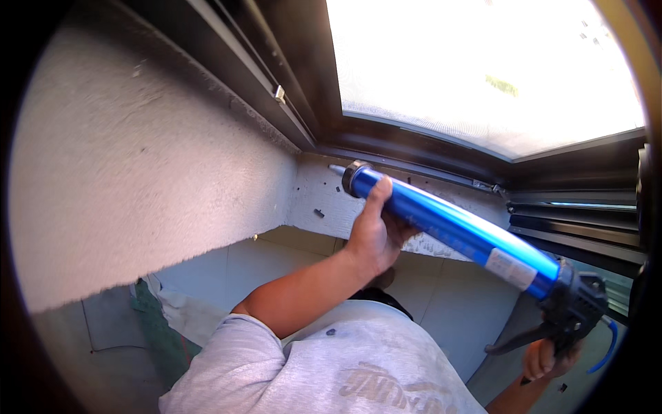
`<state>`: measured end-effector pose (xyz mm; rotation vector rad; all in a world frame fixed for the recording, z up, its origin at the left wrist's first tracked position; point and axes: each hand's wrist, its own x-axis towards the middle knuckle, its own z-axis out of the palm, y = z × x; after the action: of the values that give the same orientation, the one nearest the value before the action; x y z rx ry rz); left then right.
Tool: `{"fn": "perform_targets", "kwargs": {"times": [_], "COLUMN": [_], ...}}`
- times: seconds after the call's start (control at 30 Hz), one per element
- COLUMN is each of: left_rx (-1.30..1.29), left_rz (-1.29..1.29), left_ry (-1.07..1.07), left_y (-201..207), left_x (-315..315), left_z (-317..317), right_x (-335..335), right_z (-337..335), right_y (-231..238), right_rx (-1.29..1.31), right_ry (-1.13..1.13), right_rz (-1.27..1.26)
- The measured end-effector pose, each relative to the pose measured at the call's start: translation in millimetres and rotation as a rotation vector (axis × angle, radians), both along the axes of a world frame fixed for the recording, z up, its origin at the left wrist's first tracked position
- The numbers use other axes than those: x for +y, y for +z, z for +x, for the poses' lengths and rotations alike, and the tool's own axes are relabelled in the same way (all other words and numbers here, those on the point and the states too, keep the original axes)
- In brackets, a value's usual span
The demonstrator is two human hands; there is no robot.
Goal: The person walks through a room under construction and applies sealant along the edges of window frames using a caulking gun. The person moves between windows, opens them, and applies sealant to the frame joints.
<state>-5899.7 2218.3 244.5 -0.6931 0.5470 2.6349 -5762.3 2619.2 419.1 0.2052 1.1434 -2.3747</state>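
A long blue caulking gun (455,224) lies slanted across the view, from the window corner down to the lower right. My left hand (372,238) is closed round the front part of its barrel, thumb on top. At the black rear end, my right hand (547,357) wraps round the handle. The black trigger (514,339) sticks out to the left, apart from the visible fingers. Its pale nozzle (336,168) points at the inner corner of the window sill (310,200), close to the dark window frame (414,146). Whether the tip touches anything cannot be made out.
A rough plastered wall (158,159) rises on the left. Small dark bits (318,213) lie on the sill. Sliding tracks (572,224) run along the right. Below are pale floor tiles (455,310) and a green and white sheet (158,321). A blue cord-like piece (610,348) hangs behind the gun.
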Motion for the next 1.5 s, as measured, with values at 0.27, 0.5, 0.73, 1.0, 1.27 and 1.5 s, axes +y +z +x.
{"fn": "perform_targets", "kwargs": {"times": [0.27, 0.5, 0.73, 1.0, 1.27, 1.5], "left_rx": [0.261, 0.600, 0.749, 0.777, 0.807, 0.538], "left_rz": [0.016, -0.381, -0.676, 0.095, -0.509, -1.208], "left_ry": [-0.519, -0.527, -0.256, -0.428, -0.316, -0.413], "left_y": [73, 168, 172, 172, 207, 145], "left_x": [68, 123, 108, 43, -16, -154], "left_z": [93, 172, 210, 259, 280, 304], "right_x": [-72, -101, -61, -81, -135, -199], "right_z": [27, 61, 65, 50, 10, -22], "right_y": [14, 41, -7, -94, -129, -143], "right_rx": [0.099, 0.114, 0.352, -0.457, -0.405, -0.357], "right_ry": [0.040, 0.006, 0.063, 0.017, -0.259, -0.249], "right_rz": [-0.158, -0.053, 0.115, -0.346, -0.336, -0.249]}}
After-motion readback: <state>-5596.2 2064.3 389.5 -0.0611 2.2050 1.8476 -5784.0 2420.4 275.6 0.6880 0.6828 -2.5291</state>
